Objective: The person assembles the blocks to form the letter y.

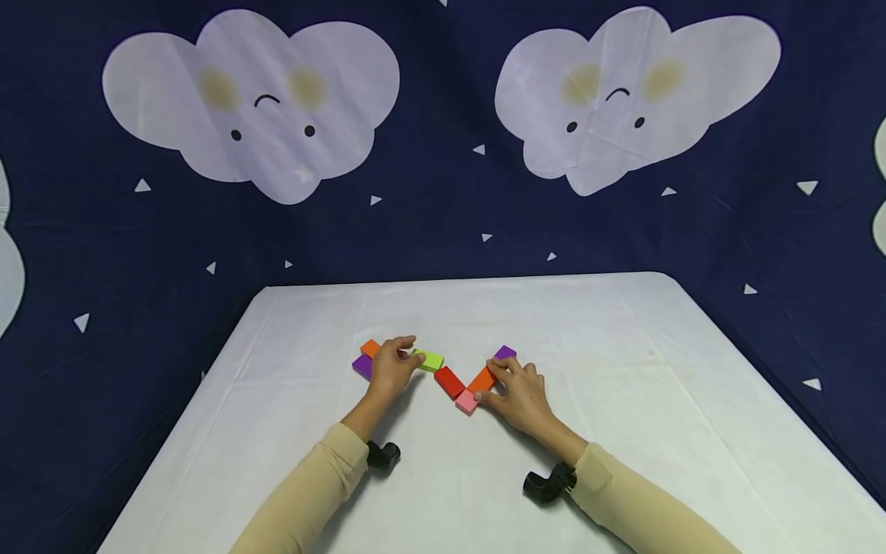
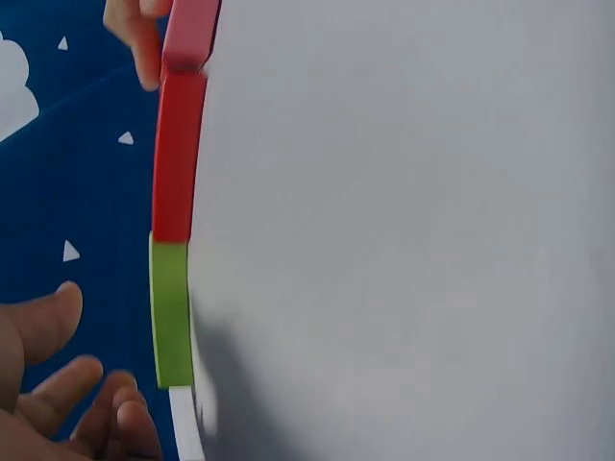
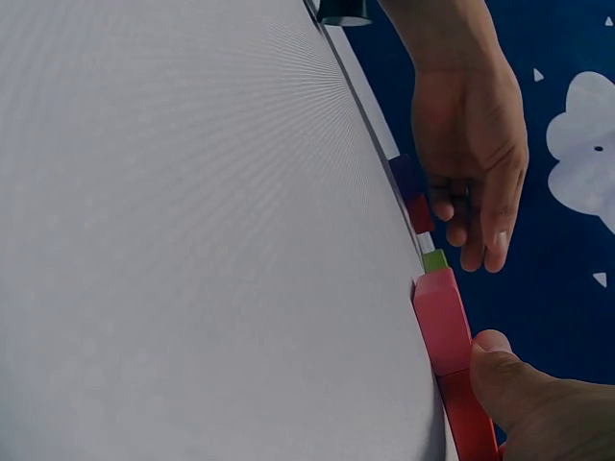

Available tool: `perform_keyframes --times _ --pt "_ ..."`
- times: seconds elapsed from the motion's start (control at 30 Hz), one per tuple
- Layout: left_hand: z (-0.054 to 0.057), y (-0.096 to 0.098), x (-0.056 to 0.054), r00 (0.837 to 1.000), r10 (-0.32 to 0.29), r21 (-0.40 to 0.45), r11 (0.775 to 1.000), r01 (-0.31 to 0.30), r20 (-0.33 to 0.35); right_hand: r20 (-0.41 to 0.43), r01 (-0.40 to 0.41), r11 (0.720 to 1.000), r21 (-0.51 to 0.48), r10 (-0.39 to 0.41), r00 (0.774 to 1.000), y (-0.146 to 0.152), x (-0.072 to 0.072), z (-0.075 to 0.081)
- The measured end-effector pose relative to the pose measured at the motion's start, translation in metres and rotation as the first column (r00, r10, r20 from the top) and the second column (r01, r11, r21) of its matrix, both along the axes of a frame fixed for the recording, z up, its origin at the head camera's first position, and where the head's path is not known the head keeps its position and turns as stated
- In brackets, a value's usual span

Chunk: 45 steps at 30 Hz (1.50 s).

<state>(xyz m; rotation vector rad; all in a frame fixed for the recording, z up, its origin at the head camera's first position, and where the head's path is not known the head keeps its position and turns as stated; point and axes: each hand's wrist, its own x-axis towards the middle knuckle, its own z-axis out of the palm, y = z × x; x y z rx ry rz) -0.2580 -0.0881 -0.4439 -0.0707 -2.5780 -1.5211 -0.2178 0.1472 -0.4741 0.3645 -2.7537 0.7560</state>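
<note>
In the head view, my left hand (image 1: pixel 393 371) is over the left part of a row of coloured blocks, its thumb by the lime green block (image 1: pixel 429 360). Left wrist view: the thumb and fingers are spread apart beside the green block (image 2: pixel 172 312), with nothing between them. My right hand (image 1: pixel 521 396) pinches the orange block (image 1: pixel 481 380) on the right, thumb at its near end by the pink block (image 1: pixel 467 402) and a fingertip near its far end. A red block (image 1: pixel 450 382) links green and pink. A purple block (image 1: pixel 505 352) lies beyond the orange one.
Left of my left hand lie another orange block (image 1: pixel 370 348) and another purple block (image 1: pixel 362 366), partly hidden by the hand. The blocks rest on a white-covered table (image 1: pixel 443 477). Behind it hangs a dark blue cloth (image 1: pixel 443 223) with clouds.
</note>
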Motion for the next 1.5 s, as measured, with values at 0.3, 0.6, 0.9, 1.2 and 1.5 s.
perform_keyframes --times 0.3,0.6,0.9,1.2,1.5 --pt "-0.004 0.006 0.002 0.998 0.058 -0.045 0.997 -0.059 -0.031 -0.016 -0.006 1.000 0.000 0.006 1.000 0.000 0.000 0.001" --pt "-0.009 0.009 -0.007 0.996 0.059 -0.193 0.979 -0.072 -0.071 0.010 -0.005 1.000 0.000 0.005 1.000 0.000 0.000 0.004" --pt "-0.012 0.011 -0.012 0.995 0.049 -0.268 0.961 -0.071 -0.087 0.017 0.000 1.000 0.004 0.000 1.000 0.001 -0.001 0.004" --pt "-0.012 0.009 -0.015 0.997 0.038 -0.261 0.964 -0.056 -0.073 0.009 -0.002 1.000 -0.003 0.002 1.000 0.001 0.001 0.003" --pt "-0.013 0.003 -0.023 0.997 -0.046 -0.196 0.980 0.033 -0.061 -0.003 0.001 1.000 -0.004 -0.001 1.000 0.000 0.001 0.002"
